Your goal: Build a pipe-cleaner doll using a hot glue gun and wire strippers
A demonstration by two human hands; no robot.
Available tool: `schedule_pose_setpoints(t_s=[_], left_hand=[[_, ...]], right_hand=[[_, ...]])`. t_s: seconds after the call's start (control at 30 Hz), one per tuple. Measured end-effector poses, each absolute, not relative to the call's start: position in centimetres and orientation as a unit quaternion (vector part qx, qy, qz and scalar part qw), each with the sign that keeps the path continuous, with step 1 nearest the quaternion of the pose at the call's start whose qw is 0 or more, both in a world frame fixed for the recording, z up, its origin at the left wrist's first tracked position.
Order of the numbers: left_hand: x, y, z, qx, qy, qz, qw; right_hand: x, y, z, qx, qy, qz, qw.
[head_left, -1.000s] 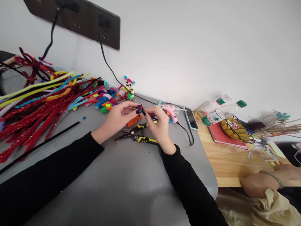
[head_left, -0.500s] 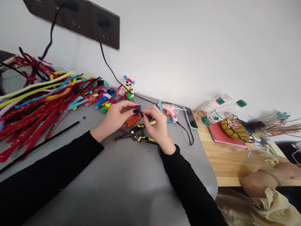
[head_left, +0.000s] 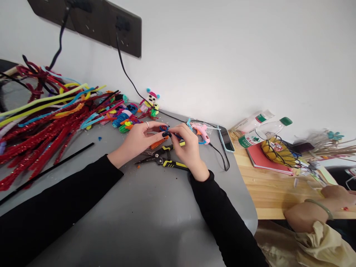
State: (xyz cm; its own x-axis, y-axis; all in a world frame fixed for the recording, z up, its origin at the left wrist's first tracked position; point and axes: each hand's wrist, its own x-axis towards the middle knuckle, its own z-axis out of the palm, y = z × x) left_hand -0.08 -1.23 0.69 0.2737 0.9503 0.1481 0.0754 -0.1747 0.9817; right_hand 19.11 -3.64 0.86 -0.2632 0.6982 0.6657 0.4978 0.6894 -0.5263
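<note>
My left hand point(head_left: 139, 139) and my right hand point(head_left: 187, 145) meet above the grey table, fingertips pinched together. Between them is a small blue-and-red pipe cleaner piece point(head_left: 163, 128), partly covered by the fingers. The left thumb and fingers close on its left side, while the right thumb and index finger pinch its right end. Below the hands lie yellow-and-black pliers point(head_left: 159, 159), with their jaws pointing left. Orange pipe cleaner pieces point(head_left: 158, 143) rest just behind the pliers.
Many loose pipe cleaners point(head_left: 52, 122) pile up at left, beside small pipe cleaner figures point(head_left: 150, 99). A pink glue gun point(head_left: 202, 132) with a black cord and a phone point(head_left: 226, 138) lie right. On the wooden table point(head_left: 267, 200) are bottles, a wire basket point(head_left: 278, 152) and another person's arm point(head_left: 308, 213).
Both hands have shifted slightly to the right with the pipe cleaner piece, and its rounded blue-and-red part shows differently between the fingers. The other person's hand has moved a little.
</note>
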Motion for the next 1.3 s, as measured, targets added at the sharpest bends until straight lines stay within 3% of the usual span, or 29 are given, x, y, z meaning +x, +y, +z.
schedule_pose_setpoints(t_s=[0.63, 1.3], left_hand=[[0.0, -1.2, 0.3, 0.669, 0.423, 0.445, 0.42], [-0.5, -0.6, 0.4, 0.707, 0.313, 0.441, 0.456]], right_hand=[[19.4, -3.3, 0.7, -0.399, -0.785, 0.106, 0.462], [19.9, -2.5, 0.7, -0.424, -0.696, 0.259, 0.518]])
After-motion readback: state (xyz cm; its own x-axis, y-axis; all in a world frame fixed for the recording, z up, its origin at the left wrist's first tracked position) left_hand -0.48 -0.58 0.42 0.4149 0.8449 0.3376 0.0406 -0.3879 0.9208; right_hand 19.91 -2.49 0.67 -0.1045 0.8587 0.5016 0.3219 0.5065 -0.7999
